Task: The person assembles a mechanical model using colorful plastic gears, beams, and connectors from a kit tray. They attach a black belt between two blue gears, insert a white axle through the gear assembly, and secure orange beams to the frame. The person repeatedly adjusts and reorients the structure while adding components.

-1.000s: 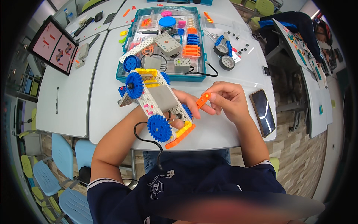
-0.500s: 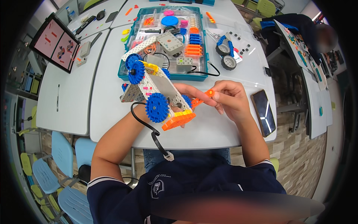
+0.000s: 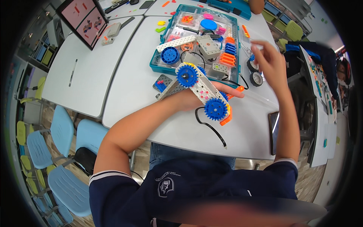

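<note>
My left hand is closed around a building-set model from beneath, its index finger stretched along the far side. The model has a pale perforated frame, blue gear wheels and yellow and orange end pieces. Beside that fingertip an orange beam sticks out from the model. A black cable lies below the model, its plug end near the table's front edge. My right hand is raised at the right with fingers apart and holds nothing. Grey-rimmed wheels lie just beside it, partly hidden.
A teal parts case full of pieces stands behind the model. An orange piece lies right of it. A phone rests at the right edge, partly behind my forearm. A screen stands far left. Another person sits at right.
My right hand has let go of the orange beam and moved up and away to the right. The model has turned in my left hand, and the whole view has shifted.
</note>
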`<action>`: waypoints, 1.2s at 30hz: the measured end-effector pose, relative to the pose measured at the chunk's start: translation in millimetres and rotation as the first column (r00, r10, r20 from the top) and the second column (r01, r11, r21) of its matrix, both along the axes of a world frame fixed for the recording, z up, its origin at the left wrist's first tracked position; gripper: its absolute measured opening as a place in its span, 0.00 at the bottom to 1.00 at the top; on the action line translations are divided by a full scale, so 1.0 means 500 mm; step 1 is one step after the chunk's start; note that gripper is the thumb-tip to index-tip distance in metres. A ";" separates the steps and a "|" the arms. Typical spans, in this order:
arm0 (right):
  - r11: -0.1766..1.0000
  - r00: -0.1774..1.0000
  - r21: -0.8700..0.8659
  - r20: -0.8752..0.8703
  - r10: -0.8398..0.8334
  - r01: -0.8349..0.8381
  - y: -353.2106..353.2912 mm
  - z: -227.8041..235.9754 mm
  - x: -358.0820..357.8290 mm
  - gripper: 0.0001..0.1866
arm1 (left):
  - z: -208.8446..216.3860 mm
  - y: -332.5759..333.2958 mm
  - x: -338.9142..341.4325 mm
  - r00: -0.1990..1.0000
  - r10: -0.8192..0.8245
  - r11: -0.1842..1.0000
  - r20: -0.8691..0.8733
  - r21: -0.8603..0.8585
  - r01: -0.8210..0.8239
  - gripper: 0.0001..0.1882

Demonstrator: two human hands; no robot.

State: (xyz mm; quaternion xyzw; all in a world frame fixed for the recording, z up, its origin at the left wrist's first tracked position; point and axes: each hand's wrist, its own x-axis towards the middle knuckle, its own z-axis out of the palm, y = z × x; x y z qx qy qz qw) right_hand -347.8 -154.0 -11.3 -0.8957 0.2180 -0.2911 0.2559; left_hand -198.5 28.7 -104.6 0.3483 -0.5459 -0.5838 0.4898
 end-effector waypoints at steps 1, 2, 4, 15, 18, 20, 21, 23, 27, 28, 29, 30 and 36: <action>0.996 0.997 -0.088 -0.069 -0.033 0.027 -0.035 0.008 0.032 0.16 | -0.005 -0.003 0.001 0.999 0.001 1.000 -0.039 0.030 0.000 0.23; 0.978 0.996 -0.204 -0.092 0.016 -0.035 -0.071 0.014 0.064 0.17 | -0.009 -0.006 0.000 0.997 0.002 0.998 -0.077 0.060 0.002 0.22; 0.962 0.964 -0.273 -0.250 -0.096 0.025 -0.142 0.015 0.126 0.19 | -0.016 -0.009 0.001 0.986 0.000 0.998 -0.169 0.055 0.009 0.22; 0.811 0.773 -0.577 -0.471 -0.425 0.095 -0.408 -0.023 0.379 0.16 | -0.015 -0.025 0.001 0.995 -0.015 0.999 0.102 0.045 0.011 0.23; 0.842 0.789 -0.509 -0.437 -0.432 0.180 -0.442 -0.047 0.432 0.19 | -0.020 -0.022 0.010 0.994 -0.039 0.998 0.102 0.049 0.034 0.23; 0.860 0.799 -0.466 -0.425 -0.425 0.209 -0.461 -0.065 0.464 0.20 | -0.023 -0.024 0.017 0.996 -0.068 0.998 0.060 -0.014 0.069 0.23; 0.868 0.799 -0.455 -0.439 -0.411 0.196 -0.470 -0.075 0.477 0.20 | -0.023 -0.025 0.020 0.996 -0.080 0.996 0.044 -0.029 0.081 0.23; 0.883 0.793 -0.439 -0.474 -0.383 0.165 -0.485 -0.093 0.502 0.21 | -0.024 -0.028 0.026 0.993 -0.118 0.993 0.018 -0.003 0.118 0.24; 0.896 0.780 -0.438 -0.536 -0.323 0.070 -0.507 -0.126 0.533 0.29 | -0.024 -0.025 0.033 0.988 -0.149 0.986 -0.047 -0.076 0.146 0.25; 0.904 0.797 -0.420 -0.516 -0.314 0.084 -0.514 -0.135 0.537 0.32 | -0.024 -0.024 0.035 0.987 -0.158 0.983 -0.034 -0.097 0.154 0.26; 0.911 0.804 -0.401 -0.505 -0.313 0.102 -0.522 -0.144 0.541 0.36 | -0.024 -0.024 0.037 0.986 -0.166 0.980 -0.020 -0.118 0.163 0.26; 0.921 0.819 -0.373 -0.490 -0.299 0.113 -0.532 -0.152 0.544 0.39 | -0.024 -0.023 0.037 0.986 -0.163 0.980 -0.043 -0.120 0.156 0.26; 0.934 0.832 -0.327 -0.470 -0.293 0.144 -0.635 -0.208 0.594 0.45 | -0.025 -0.021 0.036 0.974 -0.163 0.984 -0.154 -0.096 0.150 0.24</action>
